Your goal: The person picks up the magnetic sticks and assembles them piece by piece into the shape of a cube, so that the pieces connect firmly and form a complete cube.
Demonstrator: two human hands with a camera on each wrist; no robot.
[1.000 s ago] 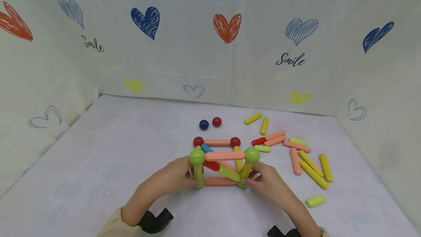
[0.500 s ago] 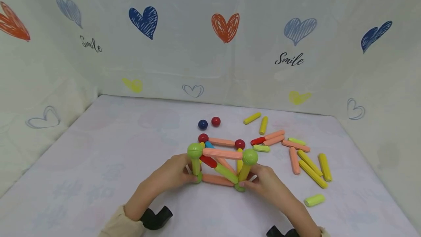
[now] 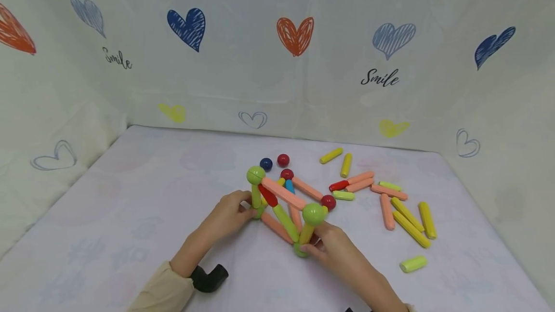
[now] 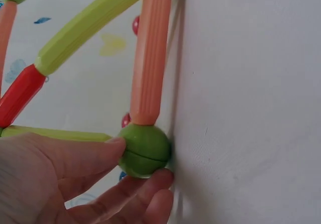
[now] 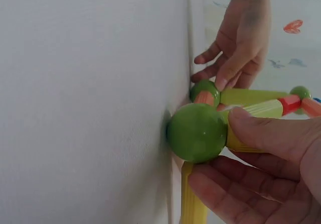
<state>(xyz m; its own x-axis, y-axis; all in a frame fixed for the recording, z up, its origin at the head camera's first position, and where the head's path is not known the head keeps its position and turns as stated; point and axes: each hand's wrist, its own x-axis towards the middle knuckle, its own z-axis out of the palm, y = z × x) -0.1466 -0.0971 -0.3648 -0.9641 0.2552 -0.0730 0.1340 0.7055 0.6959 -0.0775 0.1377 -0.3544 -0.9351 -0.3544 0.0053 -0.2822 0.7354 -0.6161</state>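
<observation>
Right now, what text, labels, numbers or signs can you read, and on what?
"Smile" on the backdrop, left, below a light-blue heart.
"Smile" on the backdrop, right, below another light-blue heart.
Faint prints on the table cover: too blurred to tell whether any are letters.
Rods and balls: no readable text.

Left hand (image 3: 230, 213), one: set farther back than its pair, forearm (image 3: 192, 249) bare, slanting in from the near left with a cream sleeve (image 3: 162, 290) behind it, thumb extended and opposed to bent fingers (image 4: 125, 196) in a pinching grip. Right hand (image 3: 331, 247), one: nearer, bare forearm (image 3: 368, 276) angled in from the near right, thumb and curled fingers likewise gripping.
</observation>
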